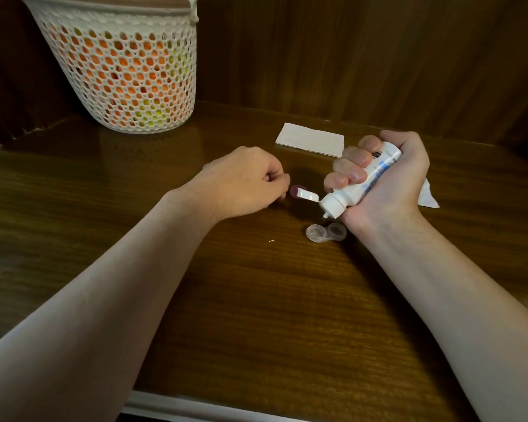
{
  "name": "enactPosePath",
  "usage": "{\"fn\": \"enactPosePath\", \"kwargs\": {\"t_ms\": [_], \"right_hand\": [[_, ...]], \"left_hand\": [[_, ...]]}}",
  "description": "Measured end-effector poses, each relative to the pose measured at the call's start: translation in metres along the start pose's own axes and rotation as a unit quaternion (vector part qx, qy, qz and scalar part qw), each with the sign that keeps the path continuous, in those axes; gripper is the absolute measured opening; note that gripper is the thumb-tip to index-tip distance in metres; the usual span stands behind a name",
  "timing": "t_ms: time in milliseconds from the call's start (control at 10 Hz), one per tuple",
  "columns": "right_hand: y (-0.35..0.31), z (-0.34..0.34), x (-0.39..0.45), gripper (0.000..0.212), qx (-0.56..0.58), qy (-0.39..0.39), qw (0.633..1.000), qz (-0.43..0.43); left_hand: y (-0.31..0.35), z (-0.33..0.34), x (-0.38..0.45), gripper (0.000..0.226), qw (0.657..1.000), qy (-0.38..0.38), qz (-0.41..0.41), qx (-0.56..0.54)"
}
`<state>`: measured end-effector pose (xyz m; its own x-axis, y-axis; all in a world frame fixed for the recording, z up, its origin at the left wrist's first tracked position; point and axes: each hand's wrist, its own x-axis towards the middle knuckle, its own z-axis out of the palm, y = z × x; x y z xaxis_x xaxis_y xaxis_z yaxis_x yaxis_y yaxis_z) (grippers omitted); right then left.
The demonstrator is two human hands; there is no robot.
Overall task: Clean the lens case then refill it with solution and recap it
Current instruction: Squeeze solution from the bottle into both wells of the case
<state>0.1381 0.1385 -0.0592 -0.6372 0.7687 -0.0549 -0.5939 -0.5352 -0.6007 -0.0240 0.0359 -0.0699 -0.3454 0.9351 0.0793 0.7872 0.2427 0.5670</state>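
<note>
- The clear plastic lens case [326, 233] lies open on the glossy wooden table [256, 300], light and likely to skid; best pinched at its narrow waist.
- The right hand [387, 181] is fisted round the tilted white bottle [360, 181], nozzle just above the case.
- The left hand [244, 181] is curled loosely; its hold is unclear, a purple cap [294, 190] beside it.
- Beyond lie a folded tissue [310, 139] and a mesh basket [125, 65].

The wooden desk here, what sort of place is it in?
Probably a home, perhaps a bedroom nook: dark wood panelling behind the desk, a white mesh basket, and a contact lens case.
</note>
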Motion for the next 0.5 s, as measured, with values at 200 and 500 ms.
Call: {"fn": "enactPosePath", "kwargs": {"t_ms": [200, 500], "right_hand": [[0.0004, 0.0006, -0.0004, 0.04, -0.006, 0.002, 1.0, -0.002], [0.0007, 0.0001, 0.0001, 0.041, -0.008, 0.006, 1.0, 0.001]], "left_hand": [[0.0002, 0.0001, 0.001, 0.027, 1.0, -0.009, 0.002, 0.005], [-0.0001, 0.0004, 0.0017, 0.027, 1.0, -0.017, -0.001, 0.005]]}}
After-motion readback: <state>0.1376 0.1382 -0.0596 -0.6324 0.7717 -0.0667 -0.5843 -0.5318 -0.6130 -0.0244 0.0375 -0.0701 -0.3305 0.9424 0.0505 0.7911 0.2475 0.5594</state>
